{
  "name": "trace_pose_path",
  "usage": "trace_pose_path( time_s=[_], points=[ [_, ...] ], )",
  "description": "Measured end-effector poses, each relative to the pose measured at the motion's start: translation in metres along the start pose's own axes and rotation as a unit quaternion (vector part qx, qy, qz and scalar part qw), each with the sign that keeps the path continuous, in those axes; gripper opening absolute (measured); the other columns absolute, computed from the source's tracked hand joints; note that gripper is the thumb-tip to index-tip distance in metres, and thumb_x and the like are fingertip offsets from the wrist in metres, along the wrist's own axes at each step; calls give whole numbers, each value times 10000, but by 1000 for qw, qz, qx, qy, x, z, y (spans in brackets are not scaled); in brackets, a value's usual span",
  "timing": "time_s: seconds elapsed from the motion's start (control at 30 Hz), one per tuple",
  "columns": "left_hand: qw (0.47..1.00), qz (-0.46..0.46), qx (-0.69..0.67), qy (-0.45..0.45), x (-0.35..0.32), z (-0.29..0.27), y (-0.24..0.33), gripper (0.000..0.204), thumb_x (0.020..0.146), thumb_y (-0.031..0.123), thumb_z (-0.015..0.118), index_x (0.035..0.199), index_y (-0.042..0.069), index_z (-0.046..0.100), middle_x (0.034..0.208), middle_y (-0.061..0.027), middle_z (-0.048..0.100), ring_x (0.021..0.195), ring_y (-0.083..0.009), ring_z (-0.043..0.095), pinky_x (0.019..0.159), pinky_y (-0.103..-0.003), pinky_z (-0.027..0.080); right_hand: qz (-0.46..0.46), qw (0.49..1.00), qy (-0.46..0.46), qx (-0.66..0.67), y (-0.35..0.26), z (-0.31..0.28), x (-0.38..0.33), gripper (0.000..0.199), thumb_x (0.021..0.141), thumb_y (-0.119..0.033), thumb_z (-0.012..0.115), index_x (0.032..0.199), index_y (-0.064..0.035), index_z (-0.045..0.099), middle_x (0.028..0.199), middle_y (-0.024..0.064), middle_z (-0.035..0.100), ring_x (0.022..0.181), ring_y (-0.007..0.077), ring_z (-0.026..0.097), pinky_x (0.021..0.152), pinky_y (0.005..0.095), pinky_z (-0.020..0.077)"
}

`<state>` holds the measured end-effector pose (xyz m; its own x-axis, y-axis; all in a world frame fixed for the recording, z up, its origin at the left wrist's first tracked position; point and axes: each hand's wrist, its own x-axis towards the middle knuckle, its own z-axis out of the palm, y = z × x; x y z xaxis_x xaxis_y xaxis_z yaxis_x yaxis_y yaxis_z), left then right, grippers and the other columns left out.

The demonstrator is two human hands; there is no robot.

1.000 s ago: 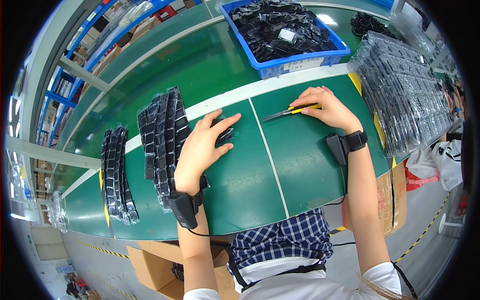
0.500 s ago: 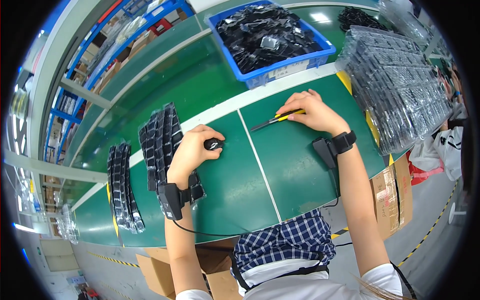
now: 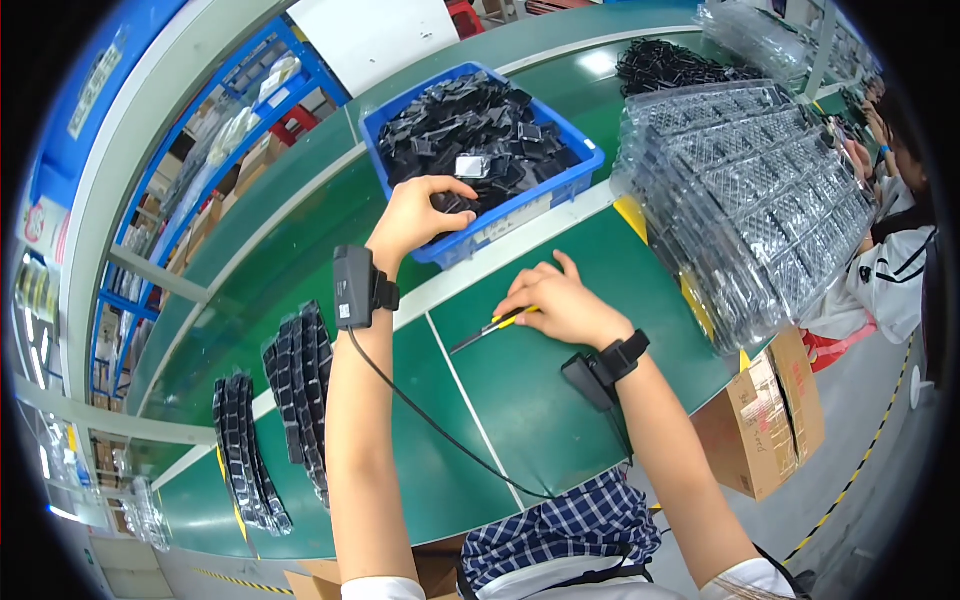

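the one view looks from the person's head, down and forward over the green-topped workbench (image 3: 545, 405), through a wide fisheye lens that bends straight edges and leaves the corners dark. the left hand (image 3: 412, 222) and right hand (image 3: 565, 308) sit near mid-frame; the plaid garment (image 3: 560, 530) at bottom centre is close below, the blue shelving (image 3: 324, 75) at upper left farther off.

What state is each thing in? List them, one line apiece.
Blue bin: heaped with loose black pieces
Left hand: at the bin's near side, fingers curved, grip unclear
Right hand: closed on a yellow-and-black cutter
Cutter: blade out
Clear trays: stacked
Black strips: laid out in two groups
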<state>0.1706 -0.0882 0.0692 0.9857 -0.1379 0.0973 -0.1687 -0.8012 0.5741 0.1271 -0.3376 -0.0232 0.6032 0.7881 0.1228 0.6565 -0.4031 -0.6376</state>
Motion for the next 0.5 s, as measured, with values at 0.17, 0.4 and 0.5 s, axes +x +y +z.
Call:
trace_pose_path(
  time_s=[0.17,0.4,0.5],
  points=[
    [999,26,42,14,32,3,-20,335,739,169,830,1054,67,777,1053,-114,738,959,-256,709,903,-351,536,5,999,13,30,3,0,1,235,859,-126,752,1058,-246,790,1010,-29,653,1148,209,563,1217,650,116],
    [987,92,107,77,77,5,-49,521,657,179,847,1146,62,712,1064,-174,637,979,-350,636,869,-389,509,4,999,26,20,1,4,0,251,862,-137,752,1081,-255,787,1008,-45,637,1107,169,575,1233,593,120],
    [988,55,147,-5,86,-1,-42,590,638,195,862,1177,45,675,1112,-186,627,1027,-358,626,889,-382,508,9,999,23,24,2,4,-2,253,860,-136,754,1080,-257,786,1012,-48,638,1110,166,575,1234,591,122]
  ],
)
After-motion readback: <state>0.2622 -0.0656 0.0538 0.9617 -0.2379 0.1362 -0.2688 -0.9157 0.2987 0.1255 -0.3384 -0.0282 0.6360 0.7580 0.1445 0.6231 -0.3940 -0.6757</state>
